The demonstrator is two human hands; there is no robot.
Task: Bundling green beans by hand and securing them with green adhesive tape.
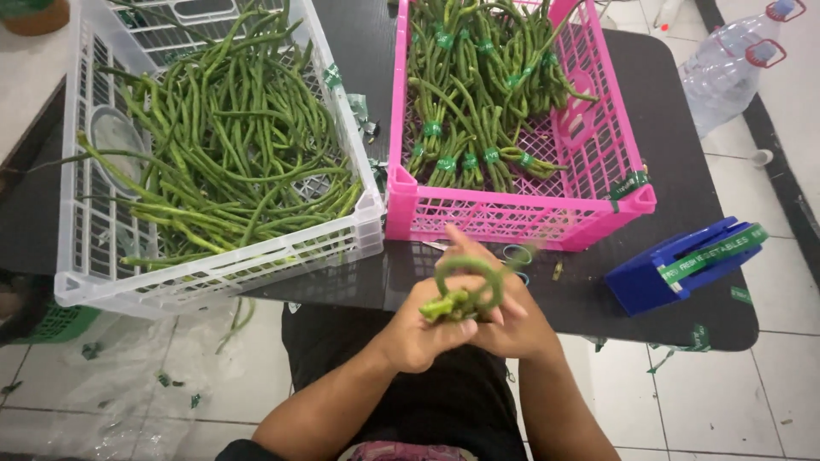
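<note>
My left hand (418,333) and my right hand (511,318) are closed together on a small bunch of green long beans (465,290) bent into a loop, held above the near edge of the black table (666,94). To the left, a white crate (213,273) holds loose long beans (231,145). Straight ahead, a pink crate (512,218) holds long beans tied into bundles (478,94) with green tape bands.
A blue tape dispenser (679,265) with green tape sits on the table at the right. Clear plastic bottles (726,68) lie on the tiled floor at the far right. Scraps of green tape litter the floor (128,376) and table edge.
</note>
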